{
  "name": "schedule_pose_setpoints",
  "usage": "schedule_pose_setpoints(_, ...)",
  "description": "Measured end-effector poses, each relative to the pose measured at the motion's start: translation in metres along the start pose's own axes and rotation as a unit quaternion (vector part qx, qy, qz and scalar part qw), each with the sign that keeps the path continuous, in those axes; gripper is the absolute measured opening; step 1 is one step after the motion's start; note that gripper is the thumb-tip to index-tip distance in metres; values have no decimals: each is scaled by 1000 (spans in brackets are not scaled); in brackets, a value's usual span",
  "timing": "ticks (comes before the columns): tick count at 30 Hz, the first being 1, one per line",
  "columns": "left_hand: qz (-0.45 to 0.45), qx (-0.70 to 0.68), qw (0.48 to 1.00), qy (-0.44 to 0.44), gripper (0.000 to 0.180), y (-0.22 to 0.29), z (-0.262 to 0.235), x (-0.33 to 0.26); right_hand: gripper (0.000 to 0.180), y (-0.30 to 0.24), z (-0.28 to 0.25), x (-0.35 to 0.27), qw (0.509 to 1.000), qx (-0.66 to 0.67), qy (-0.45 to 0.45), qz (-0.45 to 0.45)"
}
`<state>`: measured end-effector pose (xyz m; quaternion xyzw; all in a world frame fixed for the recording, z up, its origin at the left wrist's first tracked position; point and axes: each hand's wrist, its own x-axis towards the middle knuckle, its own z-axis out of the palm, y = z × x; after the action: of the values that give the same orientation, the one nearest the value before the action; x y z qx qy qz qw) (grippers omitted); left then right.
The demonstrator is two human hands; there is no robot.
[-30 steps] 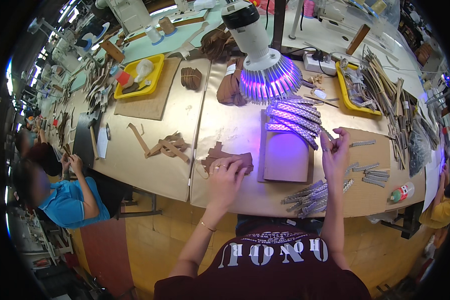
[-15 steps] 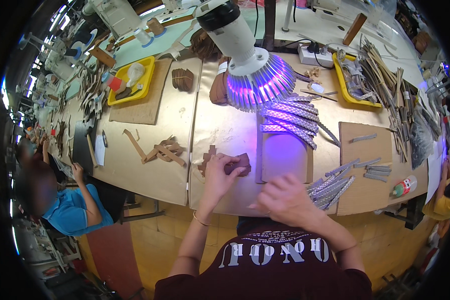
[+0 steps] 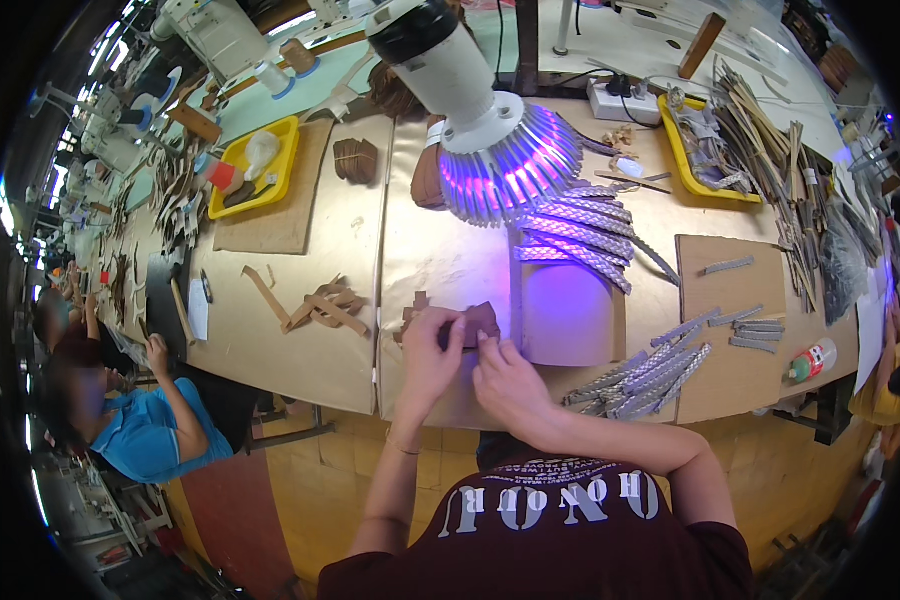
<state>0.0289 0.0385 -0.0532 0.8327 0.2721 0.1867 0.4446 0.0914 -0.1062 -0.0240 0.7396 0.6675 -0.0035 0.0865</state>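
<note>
Both my hands meet over a small brown piece (image 3: pixel 482 320) that looks like leather. Its left part is hidden under my left hand (image 3: pixel 428 355), whose thumb and fingers pinch it. At the piece's near edge, the fingertips of my right hand (image 3: pixel 512 388) are pressed together on it. More brown cut pieces (image 3: pixel 418 306) lie on the table by my left fingers. Close to my right forearm is a pile of grey braided straps (image 3: pixel 645 380). Beyond my right hand stands a flat board (image 3: pixel 570 325), with silvery braided bands (image 3: pixel 580 237) at its far end.
A lamp (image 3: pixel 505 150) with purple light hangs over the table's middle. Tan strips (image 3: pixel 325 305) lie to the left. Yellow trays (image 3: pixel 288 180) stand on both sides. A bottle (image 3: pixel 812 360) lies at the right edge. At the left sits a person in a blue shirt (image 3: pixel 150 425).
My right hand has moved left and away from me, from above the table's near edge to the brown piece. My left hand keeps its hold on it.
</note>
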Motion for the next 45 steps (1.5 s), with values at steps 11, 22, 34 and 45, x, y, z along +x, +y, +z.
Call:
schedule_pose_setpoints(11,234,16,922,307,13,41,-14,-26,44,33,-63,-17,801,547,186,156)
schedule_pose_setpoints(22,378,49,923,56,48,61,40,-33,23,77,-48,-69,613,712,236,248)
schedule_pose_setpoints(34,278,12,960,-42,65,57,60,-40,38,131,-15,-97,687,649,189,267)
schedule_pose_setpoints(45,262,73,959,-84,67,52,71,-44,35,127,2,-105,703,614,201,297)
